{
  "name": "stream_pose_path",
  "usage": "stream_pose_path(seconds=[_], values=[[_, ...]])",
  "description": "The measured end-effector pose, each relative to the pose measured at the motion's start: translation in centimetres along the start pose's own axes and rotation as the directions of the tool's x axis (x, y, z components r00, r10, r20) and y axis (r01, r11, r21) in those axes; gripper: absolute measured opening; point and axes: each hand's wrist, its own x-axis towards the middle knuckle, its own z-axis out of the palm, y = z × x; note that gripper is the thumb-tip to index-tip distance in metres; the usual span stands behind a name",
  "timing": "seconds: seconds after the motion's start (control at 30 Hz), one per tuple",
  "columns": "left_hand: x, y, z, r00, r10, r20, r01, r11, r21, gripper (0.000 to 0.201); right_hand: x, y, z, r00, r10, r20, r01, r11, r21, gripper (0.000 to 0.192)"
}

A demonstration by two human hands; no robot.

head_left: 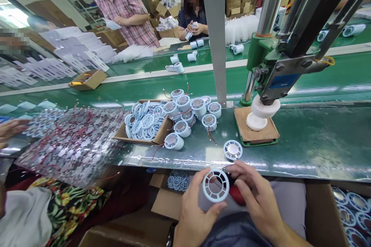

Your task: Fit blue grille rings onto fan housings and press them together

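Observation:
My left hand [193,208] is wrapped around a grey cylindrical housing [203,200], held tilted over my lap. Its upper end is a light-blue spoked ring [216,185] with open slots. Close to its right side is my right hand [257,195], fingers stretched toward the housing and thumb apart from them; no held thing shows clearly there. Something red [237,195] shows beneath that hand. Just beyond, at the bench edge, lies a spoked light-blue ring with a silver disc [233,149] in its centre.
A green press with a white head [266,107] stands at right over a cardboard-covered base [246,139]. Assembled cylinders [181,127] with wires cluster beside a box of rings [165,133]. Bagged wired parts [72,142] lie left, near another person's hand [11,129]. Two people work across the conveyor.

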Motion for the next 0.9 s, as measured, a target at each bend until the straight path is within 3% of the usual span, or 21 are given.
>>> stream_pose_path(seconds=[0.07,0.17,0.27,0.47,0.63,0.9], values=[[1.0,-0.3,0.2,1.0,-0.022,-0.005,0.022,0.999,-0.037,0.063,1.4,1.2,-0.3,0.964,-0.231,-0.129,0.182,0.932,-0.312,0.041],[3.4,0.0,1.1,1.0,0.013,0.027,-0.01,0.993,-0.114,0.058,3.8,3.1,-0.3,0.925,-0.371,-0.082,0.278,0.808,-0.519,0.057],[5.9,1.1,2.9,0.994,0.076,0.084,-0.062,0.986,-0.155,0.053,5.2,4.6,0.1,0.915,-0.4,-0.052,0.307,0.774,-0.553,0.06],[8.4,2.0,6.4,0.987,0.103,0.127,-0.09,0.99,-0.108,0.053,4.8,6.0,0.5,0.883,-0.446,-0.148,0.289,0.764,-0.577,0.064],[8.1,1.4,7.0,0.981,0.101,0.168,-0.09,0.993,-0.072,0.052,4.6,6.4,0.8,0.855,-0.487,-0.179,0.304,0.75,-0.587,0.067],[7.6,1.6,7.2,0.974,0.179,0.138,-0.201,0.966,0.163,0.046,4.3,6.2,0.9,0.83,-0.529,-0.178,0.305,0.697,-0.649,0.069]])
